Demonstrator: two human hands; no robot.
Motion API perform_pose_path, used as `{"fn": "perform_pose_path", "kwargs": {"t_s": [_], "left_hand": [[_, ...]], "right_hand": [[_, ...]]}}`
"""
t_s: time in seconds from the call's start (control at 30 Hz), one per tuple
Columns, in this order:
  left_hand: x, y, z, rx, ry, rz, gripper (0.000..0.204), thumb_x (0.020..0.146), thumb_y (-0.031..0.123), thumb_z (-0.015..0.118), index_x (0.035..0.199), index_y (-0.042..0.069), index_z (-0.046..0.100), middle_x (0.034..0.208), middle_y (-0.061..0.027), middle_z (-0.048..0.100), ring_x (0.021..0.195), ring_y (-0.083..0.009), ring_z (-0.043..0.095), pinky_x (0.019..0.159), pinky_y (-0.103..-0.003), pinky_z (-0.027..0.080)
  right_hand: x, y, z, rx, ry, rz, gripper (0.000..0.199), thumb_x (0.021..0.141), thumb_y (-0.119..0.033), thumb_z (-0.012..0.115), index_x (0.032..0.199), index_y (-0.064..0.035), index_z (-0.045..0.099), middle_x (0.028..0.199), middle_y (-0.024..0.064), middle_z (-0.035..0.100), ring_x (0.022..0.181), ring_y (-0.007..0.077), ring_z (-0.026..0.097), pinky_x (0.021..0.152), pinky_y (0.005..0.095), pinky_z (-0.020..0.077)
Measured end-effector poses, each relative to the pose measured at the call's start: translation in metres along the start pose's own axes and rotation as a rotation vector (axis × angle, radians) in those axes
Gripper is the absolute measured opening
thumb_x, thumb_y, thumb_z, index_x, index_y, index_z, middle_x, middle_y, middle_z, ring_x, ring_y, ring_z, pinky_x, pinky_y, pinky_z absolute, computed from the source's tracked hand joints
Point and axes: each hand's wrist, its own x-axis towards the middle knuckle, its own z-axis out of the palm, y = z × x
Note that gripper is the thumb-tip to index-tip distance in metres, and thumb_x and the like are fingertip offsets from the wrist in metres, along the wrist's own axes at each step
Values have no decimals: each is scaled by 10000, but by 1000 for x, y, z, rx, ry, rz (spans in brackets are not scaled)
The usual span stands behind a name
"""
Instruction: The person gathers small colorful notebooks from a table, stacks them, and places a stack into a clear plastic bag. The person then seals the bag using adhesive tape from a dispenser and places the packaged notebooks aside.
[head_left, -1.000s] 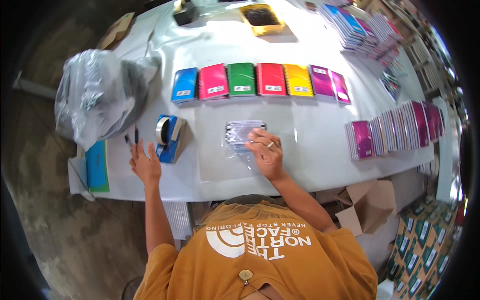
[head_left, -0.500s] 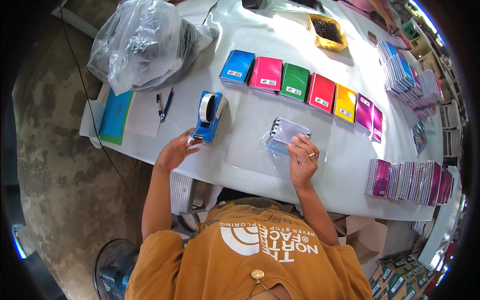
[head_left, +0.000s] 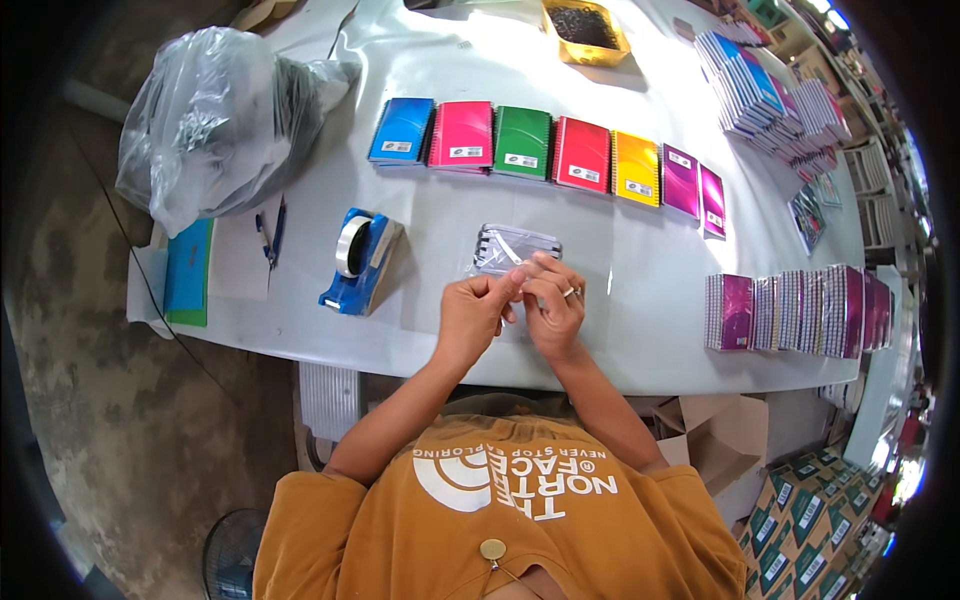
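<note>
A small stack of spiral-bound notebooks [head_left: 537,243] in clear plastic wrapping lies on the table before me. At its near edge, my left hand [head_left: 474,318] and my right hand [head_left: 556,312] meet with fingertips almost touching. The left thumb and forefinger are pinched, and a narrow whitish strip, apparently tape [head_left: 509,248], slants over the stack just beyond them. My right fingers, one with a ring, are curled closed at the wrapping's near edge; the exact grip there is partly hidden. Left of the hands stands a blue tape dispenser [head_left: 374,265] with a white roll.
A row of coloured notebooks [head_left: 523,143] runs across the table beyond the stack. Purple notebooks [head_left: 840,310] stand at the right, with more piles [head_left: 740,85] behind. A large plastic bag [head_left: 210,130], pens [head_left: 271,235] and blue-green sheets [head_left: 187,270] occupy the left; a yellow tray [head_left: 585,50] sits far back.
My left hand has left the tape dispenser and come right to join my right hand at the wrapped stack. A whitish strip now shows by the fingertips. The whole view has shifted.
</note>
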Motion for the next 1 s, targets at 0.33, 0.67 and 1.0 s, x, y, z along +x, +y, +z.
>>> {"fn": "perform_pose_path", "kwargs": {"t_s": [0.33,0.67,1.0], "left_hand": [[18,-63,0,313,189,142,437,820,405,687,613,33,592,519,-13,545,466,-79,502,440,-237,372],[25,-78,-54,31,-490,-35,521,866,449,593,1173,33,533,1063,-52,575,933,-130,539,785,-292,446],[40,35,-84,846,-125,911,360,826,208,661,1174,114,636,1251,-106,500,1092,-219,476,951,-363,355]], "right_hand": [[44,-22,-39,-162,-575,75,543,687,-143,719,1201,-69,562,1256,64,538,1138,249,481,910,378,390],[87,-14,-34,740,-369,669,851,632,-184,814,1357,-85,379,1270,165,516,1177,282,483,1020,378,336],[58,12,-9,535,-629,286,712,794,-315,710,1378,-60,393,1397,171,407,1296,262,382,1051,373,318]]}}
